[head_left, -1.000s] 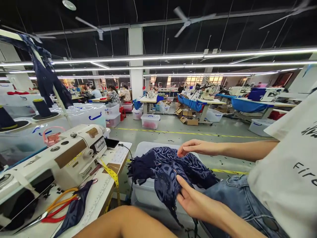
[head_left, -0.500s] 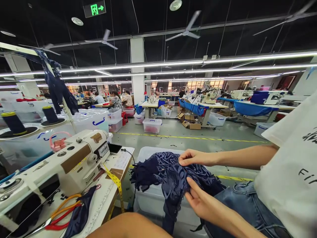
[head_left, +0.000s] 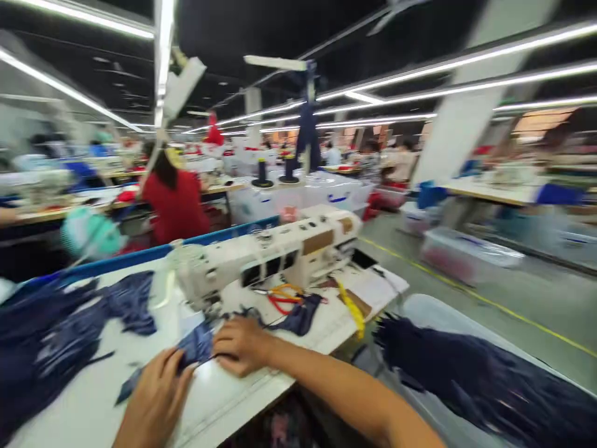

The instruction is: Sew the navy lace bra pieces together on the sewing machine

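A small navy fabric piece (head_left: 196,343) lies at the sewing machine's needle end, stretched between my hands. My left hand (head_left: 156,389) has its bent fingers pressed on the piece's left side. With curled fingers, my right hand (head_left: 245,345) grips the right edge. Just beyond my hands is the white sewing machine (head_left: 280,252); its needle area is blurred. Behind my right hand lie orange-and-red-handled scissors (head_left: 284,297) and another navy piece (head_left: 301,314).
Navy garments (head_left: 60,336) cover the table's left side. A yellow tape measure (head_left: 351,308) hangs over the right edge. Right of the table, dark fabric (head_left: 466,367) fills a clear plastic bin (head_left: 429,306). Beyond sits a person in red (head_left: 175,202) near a green fan (head_left: 91,231).
My view has swung left from a co-worker's hands handling patterned navy fabric over the bin. Both of my hands now show at the machine, on fabric; the co-worker is out of view.
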`<state>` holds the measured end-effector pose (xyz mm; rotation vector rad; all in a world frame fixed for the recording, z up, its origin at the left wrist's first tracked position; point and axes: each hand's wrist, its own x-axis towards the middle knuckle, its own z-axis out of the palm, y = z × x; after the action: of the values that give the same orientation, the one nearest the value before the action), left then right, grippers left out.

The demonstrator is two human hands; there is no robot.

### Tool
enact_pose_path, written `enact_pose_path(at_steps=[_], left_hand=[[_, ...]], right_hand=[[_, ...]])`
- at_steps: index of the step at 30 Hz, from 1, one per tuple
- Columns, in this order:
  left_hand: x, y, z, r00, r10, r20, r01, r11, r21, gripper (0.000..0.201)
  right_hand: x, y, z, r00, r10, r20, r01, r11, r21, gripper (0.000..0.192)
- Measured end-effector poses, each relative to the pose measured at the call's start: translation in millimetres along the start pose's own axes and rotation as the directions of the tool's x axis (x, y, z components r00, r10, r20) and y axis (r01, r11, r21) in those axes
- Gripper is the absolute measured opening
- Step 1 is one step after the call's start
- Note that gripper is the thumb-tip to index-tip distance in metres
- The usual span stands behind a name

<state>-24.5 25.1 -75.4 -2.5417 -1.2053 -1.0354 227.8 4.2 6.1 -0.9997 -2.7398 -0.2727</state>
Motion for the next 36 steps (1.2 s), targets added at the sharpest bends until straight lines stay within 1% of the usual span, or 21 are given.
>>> enact_pose_path(at_steps=[1,2,3,5,7,9,12,15,18,20,22,23,24,25,27,28,29,31,34,36], left_hand=[[-10,-6,-6.9,1.000,-0.012,0.028,0.011,0.999,0.051,0.042],[-18,-11,-11.8,0.997,-0.045,0.064,0.038,0.994,0.100,0.043],[-23,-13,-15.4,0.993,-0.089,0.076,0.077,0.986,0.148,0.042],[-28,-12,-22.1,0.986,-0.141,0.084,0.120,0.970,0.211,0.039],[-27,-6,-30.2,0.990,-0.121,0.077,0.102,0.970,0.219,0.038],[-20,3,-38.4,0.995,-0.053,0.088,0.038,0.984,0.172,0.037],[-2,13,-44.6,0.991,0.029,0.131,-0.036,0.998,0.056,0.035],[14,18,-41.0,0.978,0.079,0.195,-0.071,0.996,-0.050,0.035],[27,26,-32.1,0.959,0.119,0.256,-0.086,0.987,-0.135,0.035],[36,36,-24.1,0.949,0.143,0.280,-0.095,0.980,-0.176,0.036],[47,49,-13.4,0.939,0.173,0.297,-0.115,0.972,-0.204,0.041],[53,56,-7.1,0.934,0.188,0.305,-0.126,0.969,-0.211,0.046],[58,62,-0.4,0.927,0.201,0.316,-0.136,0.967,-0.214,0.051],[61,66,6.3,0.920,0.211,0.331,-0.145,0.966,-0.212,0.056],[65,71,18.0,0.902,0.226,0.367,-0.163,0.967,-0.196,0.060],[64,70,22.3,0.894,0.232,0.384,-0.171,0.967,-0.186,0.060],[63,69,25.4,0.886,0.237,0.398,-0.179,0.968,-0.177,0.058],[60,63,28.5,0.880,0.241,0.409,-0.189,0.968,-0.164,0.056],[60,58,29.7,0.887,0.227,0.401,-0.175,0.971,-0.164,0.049],[65,59,30.9,0.890,0.224,0.397,-0.172,0.972,-0.162,0.048]], right_hand=[[15,-1,14,0.999,-0.029,-0.043,0.032,0.998,0.056,0.014],[23,-1,25,0.996,-0.038,-0.085,0.046,0.994,0.102,0.013],[25,0,33,0.992,-0.042,-0.117,0.059,0.988,0.143,0.014],[17,1,40,0.988,-0.032,-0.154,0.063,0.978,0.199,0.021],[3,-3,38,0.989,0.017,-0.147,0.017,0.974,0.227,0.033],[-10,-11,29,0.989,0.056,-0.138,-0.023,0.973,0.229,0.039],[-21,-22,16,0.979,0.079,-0.187,-0.033,0.970,0.241,0.032],[-28,-27,11,0.961,0.092,-0.260,-0.026,0.969,0.246,0.021],[-37,-22,14,0.937,0.131,-0.323,-0.064,0.975,0.211,0.019],[-43,-11,21,0.909,0.205,-0.363,-0.147,0.972,0.181,0.023],[-45,6,29,0.864,0.316,-0.392,-0.273,0.948,0.164,0.029],[-45,16,33,0.850,0.360,-0.385,-0.320,0.933,0.165,0.033],[-45,26,36,0.852,0.379,-0.361,-0.340,0.925,0.168,0.035],[-44,35,39,0.870,0.373,-0.323,-0.334,0.927,0.172,0.035],[-44,49,41,0.921,0.308,-0.239,-0.270,0.946,0.178,0.035],[-45,53,41,0.939,0.275,-0.205,-0.240,0.954,0.183,0.036],[-47,54,40,0.949,0.258,-0.181,-0.224,0.956,0.189,0.037],[-51,53,39,0.954,0.259,-0.152,-0.226,0.952,0.205,0.036],[-52,45,38,0.940,0.321,-0.117,-0.293,0.933,0.210,0.033],[-48,42,38,0.925,0.371,-0.087,-0.351,0.918,0.184,0.032]])
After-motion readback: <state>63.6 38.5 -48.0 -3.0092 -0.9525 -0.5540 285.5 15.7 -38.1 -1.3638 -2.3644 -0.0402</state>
